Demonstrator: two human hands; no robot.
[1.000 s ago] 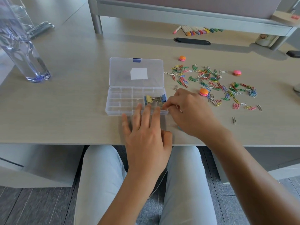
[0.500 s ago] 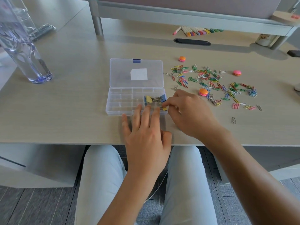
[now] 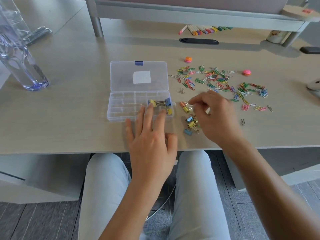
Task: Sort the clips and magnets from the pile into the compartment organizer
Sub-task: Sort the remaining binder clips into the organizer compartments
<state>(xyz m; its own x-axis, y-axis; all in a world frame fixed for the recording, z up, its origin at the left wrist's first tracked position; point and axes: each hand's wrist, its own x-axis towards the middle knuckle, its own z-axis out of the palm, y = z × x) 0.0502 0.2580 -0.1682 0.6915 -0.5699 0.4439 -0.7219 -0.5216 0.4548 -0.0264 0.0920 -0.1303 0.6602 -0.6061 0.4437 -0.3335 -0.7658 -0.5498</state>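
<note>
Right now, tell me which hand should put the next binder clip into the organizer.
Right. The right hand already pinches at the loose binder clips beside the organizer, while the left hand lies flat, steadying its front edge.

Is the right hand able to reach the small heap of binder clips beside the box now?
Probably yes: the right hand hovers right next to the binder clips, and nothing lies between them on the table.
</note>
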